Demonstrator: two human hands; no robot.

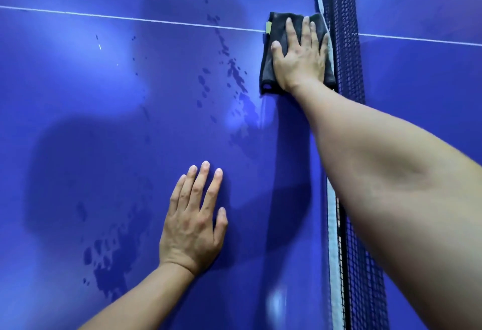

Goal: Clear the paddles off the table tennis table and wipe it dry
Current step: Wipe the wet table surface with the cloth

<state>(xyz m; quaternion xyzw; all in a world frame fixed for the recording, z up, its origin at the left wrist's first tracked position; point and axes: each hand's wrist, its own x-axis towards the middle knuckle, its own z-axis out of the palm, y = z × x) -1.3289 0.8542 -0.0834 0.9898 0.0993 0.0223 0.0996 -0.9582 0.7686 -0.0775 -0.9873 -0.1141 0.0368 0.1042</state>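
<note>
The blue table tennis table (78,95) fills the view, with a thin white centre line crossing it. My right hand (300,56) presses flat, fingers straight, on a folded dark cloth (266,69) lying on the table right beside the net. My left hand (194,222) rests flat on the table surface, fingers spread, nearer to me. Water droplets and wet patches (234,74) streak the surface left of the cloth, and another wet patch (107,256) lies left of my left hand. No paddles are in view.
The dark mesh net (347,69) with its white top band runs from top to bottom on the right, close against the cloth and my right forearm. Beyond it lies the table's other half (417,95), with a wet smear near the top right.
</note>
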